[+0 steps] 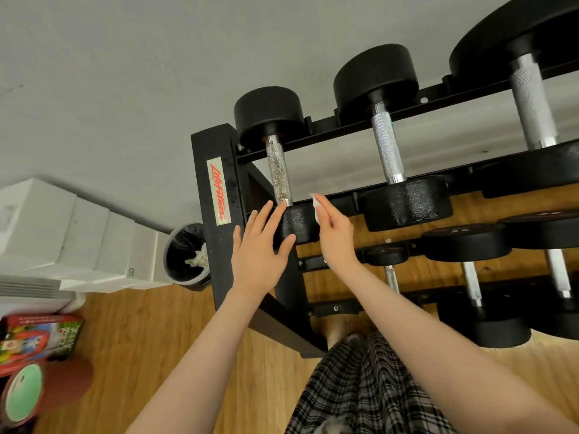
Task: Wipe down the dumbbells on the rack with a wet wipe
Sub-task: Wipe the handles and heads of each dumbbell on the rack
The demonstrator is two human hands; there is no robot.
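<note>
A person stands at a black dumbbell rack (219,189). On its top shelf, at the left end, sits the smallest dumbbell (279,170), with 2 larger ones to its right. The left hand (260,245) lies flat against this dumbbell's near head, fingers straight and slightly spread, steadying it. The right hand (335,236) pinches a small white wet wipe (316,208) between thumb and fingertips, touching the right side of that same head. The wiping seems to be at this first dumbbell; next, the wipe probably needs to travel up the speckled handle toward the far head.
</note>
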